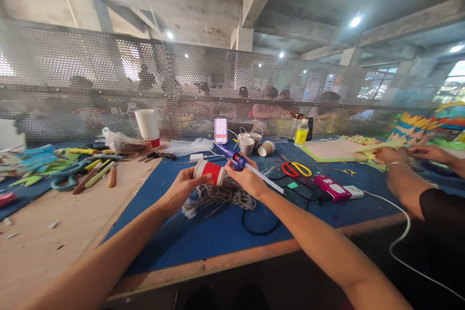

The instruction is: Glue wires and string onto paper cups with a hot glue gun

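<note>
My left hand [180,188] holds a red paper cup [209,171] on its side, its white rim turned left. My right hand [247,179] grips a blue glue gun [236,158] whose nozzle points up and left, right beside the cup; a clear glue stick [264,178] sticks out behind the hand. Under both hands lies a pile of pale string [221,195] on the blue table mat [218,232].
Red-and-yellow scissors [296,169], a pink device [331,188] and a white cable [399,237] lie to the right. Paper cups [250,144], a stack of cups [148,128] and craft scraps sit behind. Another person's hands [394,155] work on coloured paper at far right. A mesh screen stands behind.
</note>
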The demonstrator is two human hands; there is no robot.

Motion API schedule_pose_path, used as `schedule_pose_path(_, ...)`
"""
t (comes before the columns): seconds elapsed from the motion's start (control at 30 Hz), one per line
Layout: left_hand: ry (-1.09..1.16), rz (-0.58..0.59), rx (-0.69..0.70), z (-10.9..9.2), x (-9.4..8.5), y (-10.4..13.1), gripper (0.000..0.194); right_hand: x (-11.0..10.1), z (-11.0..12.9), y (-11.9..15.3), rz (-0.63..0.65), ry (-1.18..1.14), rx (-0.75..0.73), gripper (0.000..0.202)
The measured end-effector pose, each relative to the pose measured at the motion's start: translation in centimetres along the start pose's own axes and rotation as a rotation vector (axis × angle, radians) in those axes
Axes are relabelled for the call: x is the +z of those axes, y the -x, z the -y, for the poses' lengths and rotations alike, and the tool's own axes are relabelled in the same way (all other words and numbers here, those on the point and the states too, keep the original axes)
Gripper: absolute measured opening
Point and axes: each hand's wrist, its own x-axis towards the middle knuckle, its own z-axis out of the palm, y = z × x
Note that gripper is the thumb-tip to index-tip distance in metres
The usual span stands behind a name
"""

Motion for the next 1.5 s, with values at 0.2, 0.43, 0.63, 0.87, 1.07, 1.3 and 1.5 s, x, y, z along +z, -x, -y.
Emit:
schedule_pose_path(0.2, -0.012, 0.028, 0.025, 0.1, -0.2, 0.0, 0.026, -0.1, 0.0, -0.1, -0.001, 0.019, 0.013, 0.013)
schedule_pose_path(0.43, -0.008, 0.049, 0.014, 0.1, -0.4, -0.1, 0.027, -0.3, 0.4, -0.1, 0.018, 0.047, 0.025, 0.012)
schedule_pose_path(0.63, 0.007, 0.079, -0.001, -0.1, -0.5, -0.1, 0.025, -0.8, 0.5, -0.2, 0.083, 0.054, 0.087, 0.012)
schedule_pose_path(0.87, 0.039, 0.109, -0.042, -0.1, -0.7, -0.2, 0.024, -1.2, 0.0, -0.4, 0.249, -0.047, 0.195, 0.017)
schedule_pose_path(1.07, 0.065, 0.111, -0.083, -0.3, -0.7, -0.1, 0.023, -1.1, -0.7, -0.6, 0.316, -0.117, 0.238, 0.019)
schedule_pose_path(1.3, 0.101, 0.123, -0.103, -0.4, -0.6, -0.1, 0.021, -1.2, -0.6, -0.6, 0.315, -0.127, 0.231, 0.018)
schedule_pose_path(1.5, 0.114, 0.115, -0.101, -0.3, -0.6, -0.2, 0.020, -1.1, -0.7, -0.7, 0.319, -0.117, 0.234, 0.017)
